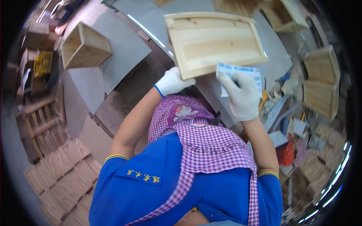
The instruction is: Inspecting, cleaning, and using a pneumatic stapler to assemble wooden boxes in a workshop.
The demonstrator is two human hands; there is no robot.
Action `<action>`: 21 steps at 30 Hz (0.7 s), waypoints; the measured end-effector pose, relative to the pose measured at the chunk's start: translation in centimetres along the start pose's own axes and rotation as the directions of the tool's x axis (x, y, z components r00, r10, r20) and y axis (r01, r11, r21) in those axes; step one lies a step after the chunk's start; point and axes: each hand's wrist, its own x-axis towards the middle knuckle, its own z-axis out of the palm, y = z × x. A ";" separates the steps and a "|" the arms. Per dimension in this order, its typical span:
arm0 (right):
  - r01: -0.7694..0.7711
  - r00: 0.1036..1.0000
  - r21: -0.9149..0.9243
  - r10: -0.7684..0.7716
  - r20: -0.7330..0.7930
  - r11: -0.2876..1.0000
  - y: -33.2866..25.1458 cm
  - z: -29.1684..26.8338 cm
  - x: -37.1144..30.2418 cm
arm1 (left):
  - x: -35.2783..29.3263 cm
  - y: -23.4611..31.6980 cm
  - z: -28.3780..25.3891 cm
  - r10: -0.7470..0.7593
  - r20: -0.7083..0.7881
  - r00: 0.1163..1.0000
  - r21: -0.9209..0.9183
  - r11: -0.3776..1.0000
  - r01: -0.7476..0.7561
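A pale wooden panel (215, 43) with a raised frame round its edge is tilted up in front of me, over the grey tabletop. My left hand (174, 81), in a white glove with a blue cuff, grips its near left corner; some of those fingers are hidden beneath the wood. My right hand (240, 94), also gloved in white, is closed on a sheet of sandpaper (254, 75), white-backed with blue print. That sheet is at the panel's near right edge; whether it presses on the wood I cannot tell.
Wooden boxes stand at the left (88, 47) and far right (284, 15). More wooden pieces (320, 86) lean at the right, past a cluttered spot with a red bag (287, 153). A yellow crate (43, 64), slatted frames (43, 124) and stacked boards (62, 177) are on the left.
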 end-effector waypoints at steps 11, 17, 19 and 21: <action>0.524 0.755 0.093 -0.512 0.409 0.847 4.0 5.3 8.0 | -0.9 -0.7 4.2 0.021 -0.402 0.915 -0.125 0.989 -0.078; 0.654 0.563 0.272 -0.695 0.448 0.706 2.8 6.8 11.1 | -1.0 0.0 3.3 -0.027 -0.336 0.942 -0.009 1.000 0.025; 0.652 0.553 0.290 -0.701 0.450 0.701 3.5 6.5 11.2 | -1.4 0.6 2.6 0.009 -0.322 0.947 0.003 1.000 -0.009; 0.640 0.555 0.304 -0.698 0.453 0.706 4.2 6.2 11.1 | -1.4 0.9 2.8 -0.016 -0.332 0.943 -0.001 1.000 0.016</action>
